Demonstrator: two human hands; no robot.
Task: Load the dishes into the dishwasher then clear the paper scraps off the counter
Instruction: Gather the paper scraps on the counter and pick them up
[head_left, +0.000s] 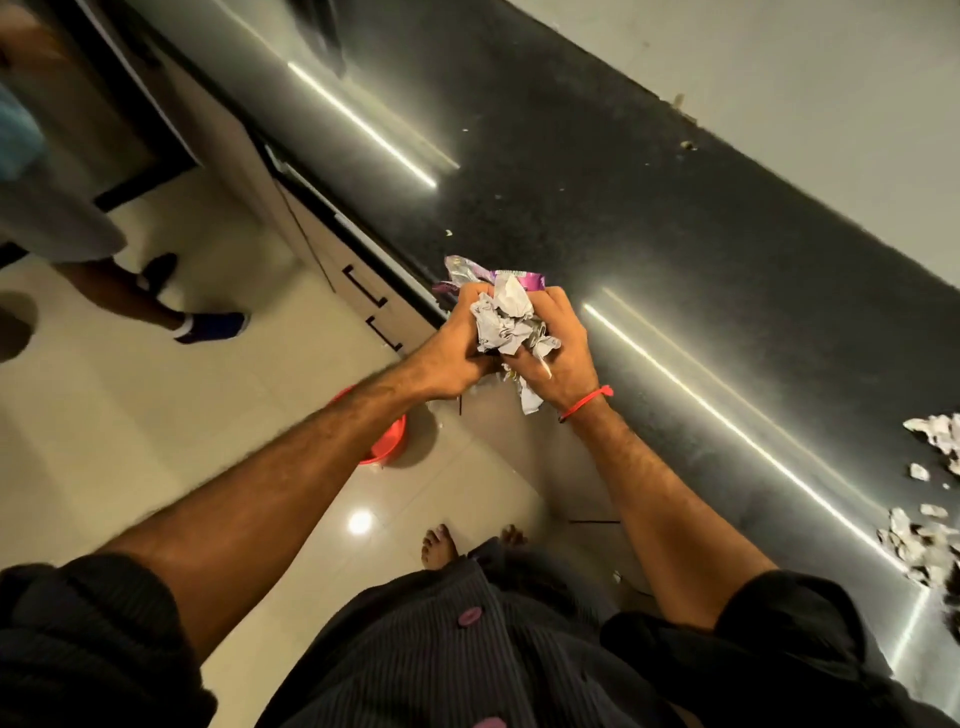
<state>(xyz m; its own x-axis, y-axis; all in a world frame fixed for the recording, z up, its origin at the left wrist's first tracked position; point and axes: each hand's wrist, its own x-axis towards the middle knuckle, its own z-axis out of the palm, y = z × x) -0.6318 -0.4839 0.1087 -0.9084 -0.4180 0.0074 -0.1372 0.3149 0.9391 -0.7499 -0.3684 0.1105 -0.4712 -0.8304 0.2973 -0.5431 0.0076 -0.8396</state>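
Both my hands clasp one wad of crumpled paper scraps (506, 317), white with a purple wrapper sticking out at the top. My left hand (453, 353) curls round its left side and my right hand (558, 358), with a red thread at the wrist, curls round its right side. The wad hangs just off the front edge of the black counter (649, 218). More white paper scraps (919, 545) lie on the counter at the far right edge of the view, with another loose pile (935, 434) above them.
A red bucket (387, 441) stands on the tiled floor under my left forearm. Cabinet drawers with black handles (366, 296) run below the counter. Another person's legs and dark shoes (208, 325) stand at the left. Tiny crumbs dot the counter.
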